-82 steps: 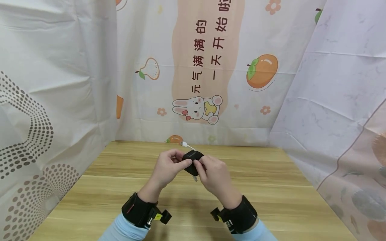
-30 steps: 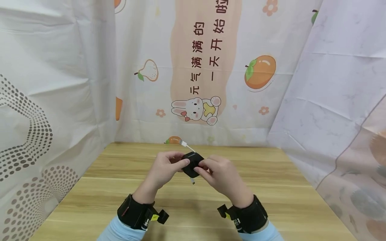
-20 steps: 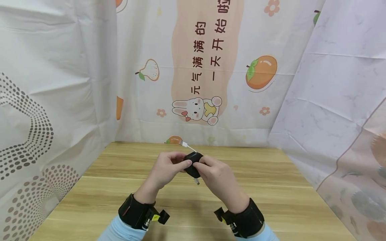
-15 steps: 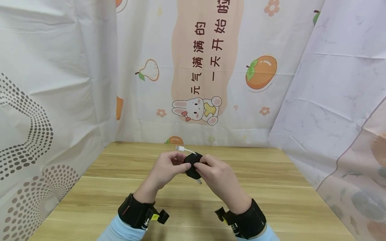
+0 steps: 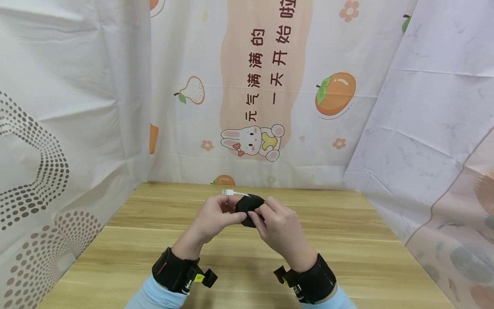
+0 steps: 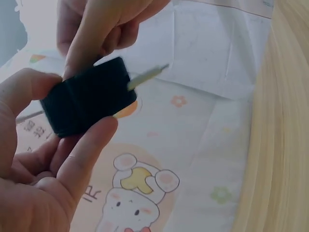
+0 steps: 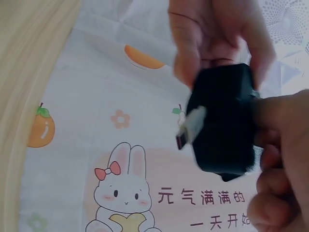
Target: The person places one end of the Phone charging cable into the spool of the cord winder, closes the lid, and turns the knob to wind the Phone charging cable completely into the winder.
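Both hands hold a black, rounded-square cable case [image 5: 251, 201] above the table. My left hand [image 5: 216, 214] grips its left side between thumb and fingers; the left wrist view shows the thumb and fingers on opposite edges of the case [image 6: 89, 99]. My right hand [image 5: 278, 221] has its fingers curled, thumb and forefinger pinching at the right part of the case's near face. A white USB plug [image 5: 227, 192] on a short white cord points left from the case's top. In the right wrist view a smaller white connector [image 7: 192, 126] sticks out of the case [image 7: 224, 121].
The wooden table [image 5: 239, 266] lies under the hands. White printed cloth [image 5: 185, 141] hangs behind it, with a patterned cloth [image 5: 77, 128] on the left and a marbled one [image 5: 420, 107] on the right. Black camera straps [image 5: 175, 270] wrap both wrists.
The USB plug has swung left and slightly down as the case turned. The lower connector has gone from the head view. My right fingers have shifted about the case's face; the left grip stays.
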{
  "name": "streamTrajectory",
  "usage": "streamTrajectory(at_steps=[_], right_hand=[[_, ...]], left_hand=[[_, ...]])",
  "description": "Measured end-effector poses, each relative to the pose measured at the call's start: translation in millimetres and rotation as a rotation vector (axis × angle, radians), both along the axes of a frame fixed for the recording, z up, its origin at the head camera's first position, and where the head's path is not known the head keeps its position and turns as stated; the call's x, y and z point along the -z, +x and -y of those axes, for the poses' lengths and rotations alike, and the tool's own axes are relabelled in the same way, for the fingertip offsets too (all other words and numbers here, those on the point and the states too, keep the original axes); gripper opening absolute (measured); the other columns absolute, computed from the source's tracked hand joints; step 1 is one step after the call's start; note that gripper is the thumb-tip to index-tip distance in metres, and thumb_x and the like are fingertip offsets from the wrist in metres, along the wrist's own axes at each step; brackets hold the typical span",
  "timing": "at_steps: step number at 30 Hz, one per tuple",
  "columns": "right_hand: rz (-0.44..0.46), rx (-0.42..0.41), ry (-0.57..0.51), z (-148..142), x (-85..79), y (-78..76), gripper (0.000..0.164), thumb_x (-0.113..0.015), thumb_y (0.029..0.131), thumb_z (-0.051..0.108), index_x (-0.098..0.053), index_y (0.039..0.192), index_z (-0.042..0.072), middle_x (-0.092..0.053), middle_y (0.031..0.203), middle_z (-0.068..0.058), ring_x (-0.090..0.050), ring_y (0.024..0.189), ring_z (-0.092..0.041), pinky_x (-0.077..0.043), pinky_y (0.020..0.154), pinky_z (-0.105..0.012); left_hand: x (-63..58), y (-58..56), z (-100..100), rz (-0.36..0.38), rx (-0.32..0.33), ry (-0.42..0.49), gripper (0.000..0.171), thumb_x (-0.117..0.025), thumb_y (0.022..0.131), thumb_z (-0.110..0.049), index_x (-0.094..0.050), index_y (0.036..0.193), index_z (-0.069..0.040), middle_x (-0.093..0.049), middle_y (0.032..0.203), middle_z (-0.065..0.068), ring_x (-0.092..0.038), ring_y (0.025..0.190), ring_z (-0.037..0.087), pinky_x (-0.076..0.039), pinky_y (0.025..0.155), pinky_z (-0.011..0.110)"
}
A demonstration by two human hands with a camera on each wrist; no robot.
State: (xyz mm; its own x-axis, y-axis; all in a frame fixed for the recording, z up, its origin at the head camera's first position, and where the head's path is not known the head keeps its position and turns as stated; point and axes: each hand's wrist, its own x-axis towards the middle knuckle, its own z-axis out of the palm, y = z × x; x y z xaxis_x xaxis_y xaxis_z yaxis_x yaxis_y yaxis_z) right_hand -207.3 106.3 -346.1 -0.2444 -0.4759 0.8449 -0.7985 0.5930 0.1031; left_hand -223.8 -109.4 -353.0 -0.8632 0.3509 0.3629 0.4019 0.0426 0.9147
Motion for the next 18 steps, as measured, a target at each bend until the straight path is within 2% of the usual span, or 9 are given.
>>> streamTrajectory(at_steps=[5,9,14,18], right_hand=[[-0.008,0.062,-0.038,4,6.8,-2.3,0.025,-0.072,0.09,0.011,-0.054,0.073,0.011,-0.044,0.072,0.0,-0.041,0.053,-0.01,-0.04,0.043,-0.022],[0.062,0.129,-0.076,9,13.7,-2.7,0.029,-0.071,0.091,0.011,-0.049,0.072,0.013,-0.044,0.069,0.001,-0.038,0.05,-0.009,-0.034,0.042,-0.022],[0.175,0.149,-0.13,14,16.7,-1.6,0.032,-0.068,0.095,0.011,-0.047,0.071,0.014,-0.043,0.069,0.003,-0.036,0.051,-0.007,-0.03,0.043,-0.02],[0.162,0.114,-0.152,12,14.0,-3.4,0.028,-0.074,0.092,0.01,-0.054,0.074,0.012,-0.046,0.071,0.003,-0.042,0.054,-0.008,-0.037,0.046,-0.021]], left_hand=[[0.3,2.1,-5,-0.095,-0.061,0.014,0.017,-0.081,0.084,-0.004,-0.071,0.097,-0.001,-0.066,0.089,0.012,-0.061,0.08,0.03,-0.053,0.072,0.038],[2.8,2.0,-8,-0.097,-0.083,0.037,0.016,-0.081,0.083,-0.001,-0.072,0.095,-0.003,-0.067,0.09,0.011,-0.061,0.079,0.029,-0.052,0.072,0.038],[5.6,0.3,-8,-0.095,-0.109,0.043,0.016,-0.082,0.083,-0.002,-0.071,0.095,-0.003,-0.066,0.09,0.011,-0.061,0.081,0.029,-0.053,0.072,0.038],[3.3,1.4,-8,-0.073,-0.125,0.037,0.017,-0.081,0.084,-0.005,-0.068,0.094,-0.002,-0.062,0.093,0.013,-0.058,0.081,0.029,-0.053,0.07,0.037]])
